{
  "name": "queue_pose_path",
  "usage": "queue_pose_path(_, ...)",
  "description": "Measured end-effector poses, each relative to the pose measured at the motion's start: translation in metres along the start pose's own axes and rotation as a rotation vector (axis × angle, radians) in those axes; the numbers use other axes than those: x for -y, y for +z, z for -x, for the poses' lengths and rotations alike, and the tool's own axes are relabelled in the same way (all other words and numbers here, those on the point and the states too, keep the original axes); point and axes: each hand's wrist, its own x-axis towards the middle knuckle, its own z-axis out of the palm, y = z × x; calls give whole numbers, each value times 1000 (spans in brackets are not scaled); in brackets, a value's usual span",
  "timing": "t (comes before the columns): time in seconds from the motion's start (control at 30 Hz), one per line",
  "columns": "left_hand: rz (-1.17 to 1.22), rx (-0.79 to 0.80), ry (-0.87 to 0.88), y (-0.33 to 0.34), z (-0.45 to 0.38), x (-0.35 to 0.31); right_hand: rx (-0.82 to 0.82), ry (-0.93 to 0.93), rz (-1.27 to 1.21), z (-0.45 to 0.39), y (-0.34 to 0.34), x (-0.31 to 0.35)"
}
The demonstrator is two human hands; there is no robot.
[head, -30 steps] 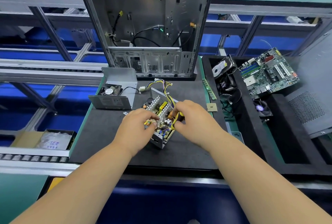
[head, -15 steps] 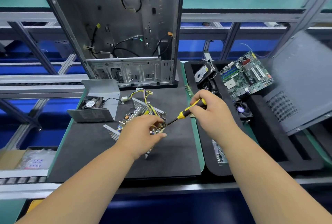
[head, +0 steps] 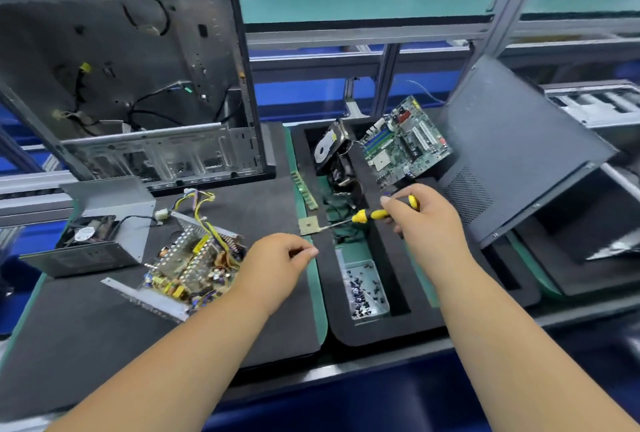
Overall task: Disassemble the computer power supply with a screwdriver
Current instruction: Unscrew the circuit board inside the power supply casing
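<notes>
One opened supply [head: 194,265] — bare board, metal tray; left hand [head: 277,265] beside it pinches something tiny, unidentifiable; right hand [head: 422,220] grips one yellow-black screwdriver [head: 370,215].

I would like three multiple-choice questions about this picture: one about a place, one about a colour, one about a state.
1. Where does the small tray of screws lie?
A. inside the computer case
B. in the black foam holder, right of the work mat
C. on the green shelf

2. What colour is the screwdriver handle?
A. yellow and black
B. red
C. blue

3. What is the right hand doing?
A. resting flat
B. holding the screwdriver
C. lifting the circuit board

Answers: 1 B, it sits in a foam recess; 2 A, the handle shows yellow with black; 3 B, fingers curl round the handle.
</notes>
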Motion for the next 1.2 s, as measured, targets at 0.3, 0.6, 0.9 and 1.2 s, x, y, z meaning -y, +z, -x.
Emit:
queue_pose_path(0.3, 39, 171, -49, 77, -24, -47, 3, 381, -246, -20, -56, -50)
queue_pose_path(0.6, -47, 136, -134, 90, -28, -44, 96, 335, 43, -33, -53, -93)
queue_pose_path(0.9, -29, -25, -112, 62, -21, -38, 178, 134, 477, -36, -25, -126)
queue_pose_path(1.2, 22, -107, -90, 28, -6, -32, 261, 88, 736, -29, -9, -126)
